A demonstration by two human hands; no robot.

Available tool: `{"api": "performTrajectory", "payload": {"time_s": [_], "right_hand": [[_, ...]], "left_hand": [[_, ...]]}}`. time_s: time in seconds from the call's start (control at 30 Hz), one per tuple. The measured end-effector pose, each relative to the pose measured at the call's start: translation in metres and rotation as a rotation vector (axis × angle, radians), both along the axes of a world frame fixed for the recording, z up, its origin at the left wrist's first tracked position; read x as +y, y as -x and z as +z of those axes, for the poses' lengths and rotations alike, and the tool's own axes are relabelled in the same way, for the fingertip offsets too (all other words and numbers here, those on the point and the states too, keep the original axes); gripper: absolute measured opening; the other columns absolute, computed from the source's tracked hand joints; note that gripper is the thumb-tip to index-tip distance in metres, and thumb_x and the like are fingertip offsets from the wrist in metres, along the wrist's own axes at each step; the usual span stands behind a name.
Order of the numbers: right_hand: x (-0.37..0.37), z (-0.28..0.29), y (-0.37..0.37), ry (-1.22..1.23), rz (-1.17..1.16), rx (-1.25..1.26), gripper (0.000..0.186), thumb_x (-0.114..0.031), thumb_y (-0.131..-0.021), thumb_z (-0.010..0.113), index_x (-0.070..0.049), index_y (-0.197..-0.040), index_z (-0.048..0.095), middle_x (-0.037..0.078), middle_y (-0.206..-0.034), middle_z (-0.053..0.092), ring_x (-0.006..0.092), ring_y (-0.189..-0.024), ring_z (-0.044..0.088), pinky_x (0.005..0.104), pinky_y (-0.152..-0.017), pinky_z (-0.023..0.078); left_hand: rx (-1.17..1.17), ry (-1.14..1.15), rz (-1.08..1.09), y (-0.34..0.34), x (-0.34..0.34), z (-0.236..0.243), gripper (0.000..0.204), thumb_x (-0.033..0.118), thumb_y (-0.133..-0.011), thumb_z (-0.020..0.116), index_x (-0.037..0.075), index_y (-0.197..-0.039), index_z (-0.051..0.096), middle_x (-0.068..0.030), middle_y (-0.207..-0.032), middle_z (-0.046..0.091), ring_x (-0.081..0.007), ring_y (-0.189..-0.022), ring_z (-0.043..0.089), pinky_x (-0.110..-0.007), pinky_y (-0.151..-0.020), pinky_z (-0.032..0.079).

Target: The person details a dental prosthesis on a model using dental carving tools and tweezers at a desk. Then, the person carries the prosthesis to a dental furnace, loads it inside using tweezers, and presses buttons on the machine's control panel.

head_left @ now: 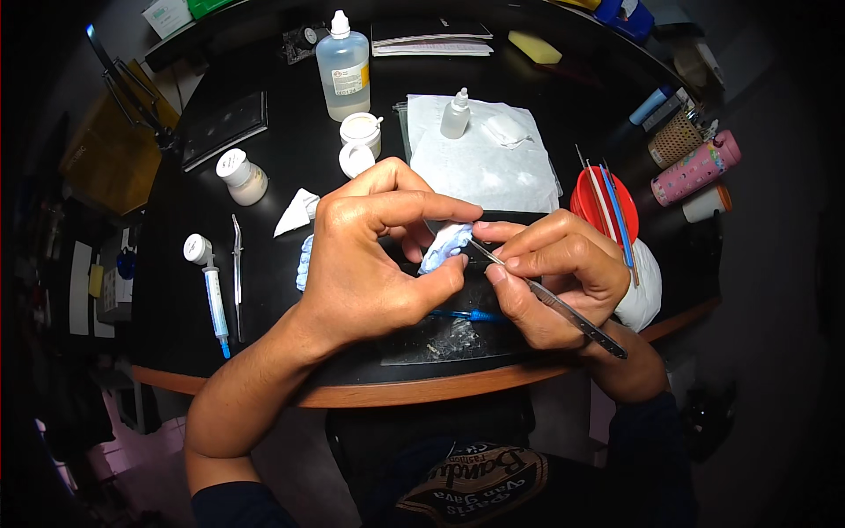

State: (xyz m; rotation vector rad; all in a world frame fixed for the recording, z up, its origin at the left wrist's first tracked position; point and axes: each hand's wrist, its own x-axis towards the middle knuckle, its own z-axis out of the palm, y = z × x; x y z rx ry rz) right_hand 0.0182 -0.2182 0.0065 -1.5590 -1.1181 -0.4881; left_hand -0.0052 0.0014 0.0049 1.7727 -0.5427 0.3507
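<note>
My left hand point(365, 255) is closed around a small pale blue dental cast point(443, 251) with white material on it, pinched between thumb and fingers above the table. My right hand point(563, 268) grips a slim metal scalpel point(572, 314) like a pen. Its narrow tip points left and meets or nearly meets the cast's right side; fingers partly hide the spot. Behind my left wrist, part of another blue dental cast point(304, 264) shows. Under my hands lie a blue stick-like tool point(475, 315) and a dark mat point(414, 352) with whitish scrapings.
At left are a syringe point(216, 304), a metal instrument point(237, 273) and a lidded jar point(241, 179). Farther back stand a large clear bottle point(343, 70), an open white pot point(361, 132) and a dropper bottle point(455, 116) on white paper point(475, 163). A red dish point(584, 199) holds thin tools at right.
</note>
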Motion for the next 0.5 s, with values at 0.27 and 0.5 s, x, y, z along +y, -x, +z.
{"api": "performTrajectory", "payload": {"time_s": [0.27,0.5], "right_hand": [[-0.0019,0.0010,0.0008,0.008,0.017,-0.024,0.017,0.012,-0.078,0.079,0.003,-0.090,0.070,0.017,-0.085,0.072,0.0282,-0.084,0.079,0.0401,-0.081,0.068],[-0.0028,-0.0003,0.0005,0.000,0.024,-0.024,0.017,0.009,-0.080,0.081,0.004,-0.092,0.071,0.017,-0.087,0.072,0.0290,-0.086,0.079,0.0395,-0.083,0.068]], "left_hand": [[-0.022,0.026,-0.021,0.0001,0.0008,-0.0006,0.037,-0.003,-0.071,0.085,0.000,-0.107,0.081,-0.0035,-0.094,0.062,-0.0063,-0.077,0.061,-0.019,-0.061,0.050],[-0.073,0.012,-0.021,-0.0009,0.0016,-0.0018,0.036,-0.002,-0.072,0.085,0.000,-0.107,0.080,-0.0042,-0.094,0.062,-0.0063,-0.078,0.062,-0.019,-0.060,0.051]]}}
